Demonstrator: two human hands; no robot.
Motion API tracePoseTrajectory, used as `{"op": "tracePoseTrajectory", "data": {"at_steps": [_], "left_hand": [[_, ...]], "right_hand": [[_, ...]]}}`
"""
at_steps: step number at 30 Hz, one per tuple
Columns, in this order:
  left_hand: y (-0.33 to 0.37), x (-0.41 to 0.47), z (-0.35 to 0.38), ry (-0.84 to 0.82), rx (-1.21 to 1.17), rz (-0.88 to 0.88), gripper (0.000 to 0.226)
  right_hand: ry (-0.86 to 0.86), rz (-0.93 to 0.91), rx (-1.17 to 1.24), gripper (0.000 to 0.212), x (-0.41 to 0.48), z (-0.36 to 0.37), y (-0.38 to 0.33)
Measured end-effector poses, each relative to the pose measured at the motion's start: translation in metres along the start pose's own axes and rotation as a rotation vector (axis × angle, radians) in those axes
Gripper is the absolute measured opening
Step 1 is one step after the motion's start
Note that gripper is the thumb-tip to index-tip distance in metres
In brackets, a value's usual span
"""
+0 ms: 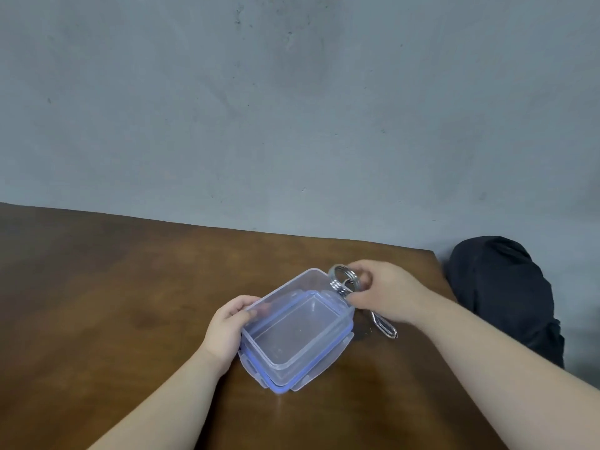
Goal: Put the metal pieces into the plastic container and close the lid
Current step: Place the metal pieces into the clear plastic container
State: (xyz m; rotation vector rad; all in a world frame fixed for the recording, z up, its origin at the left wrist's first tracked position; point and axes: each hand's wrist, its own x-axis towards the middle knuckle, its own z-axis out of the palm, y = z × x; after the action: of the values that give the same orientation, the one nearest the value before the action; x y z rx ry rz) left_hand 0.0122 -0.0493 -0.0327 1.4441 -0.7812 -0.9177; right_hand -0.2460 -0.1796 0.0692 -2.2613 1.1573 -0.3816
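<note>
Metal rings [343,278] in right hand [386,292] beside container [293,332] rim

Our left hand [227,329] reached in from seven o'clock, fingers curled in a grip, thumb on top. Our right hand [386,292] came from four o'clock, forearm bare, fingertips [354,298] pinched together toward ten o'clock.

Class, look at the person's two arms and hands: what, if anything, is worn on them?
Nothing visible. Both forearms are bare to the frame's lower edge, with no sleeves showing. The left hand and right hand have no gloves, watch, bracelets or rings that can be seen.
</note>
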Motion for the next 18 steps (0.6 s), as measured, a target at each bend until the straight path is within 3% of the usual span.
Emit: {"op": "tracePoseTrajectory", "data": {"at_steps": [4, 6, 9, 13, 18], "left_hand": [[-0.002, 0.013, 0.005, -0.019, 0.0, 0.023, 0.021], [-0.004, 0.014, 0.004, 0.021, -0.052, 0.045, 0.015], [-0.01, 0.009, 0.001, 0.075, -0.083, 0.072, 0.027], [-0.016, -0.003, -0.001, 0.125, -0.047, 0.107, 0.022], [-0.022, -0.008, 0.0, 0.044, 0.087, 0.11, 0.041]], "right_hand": [[-0.236, -0.197, -0.216, 0.041, 0.009, 0.006, -0.039], [-0.327, -0.311, -0.376, 0.028, 0.017, 0.019, -0.054], [-0.416, -0.436, -0.577, 0.013, 0.032, 0.044, -0.065], [-0.507, -0.466, -0.598, 0.009, 0.046, 0.071, -0.068], [-0.533, -0.479, -0.613, 0.021, 0.052, 0.095, -0.062]]}}
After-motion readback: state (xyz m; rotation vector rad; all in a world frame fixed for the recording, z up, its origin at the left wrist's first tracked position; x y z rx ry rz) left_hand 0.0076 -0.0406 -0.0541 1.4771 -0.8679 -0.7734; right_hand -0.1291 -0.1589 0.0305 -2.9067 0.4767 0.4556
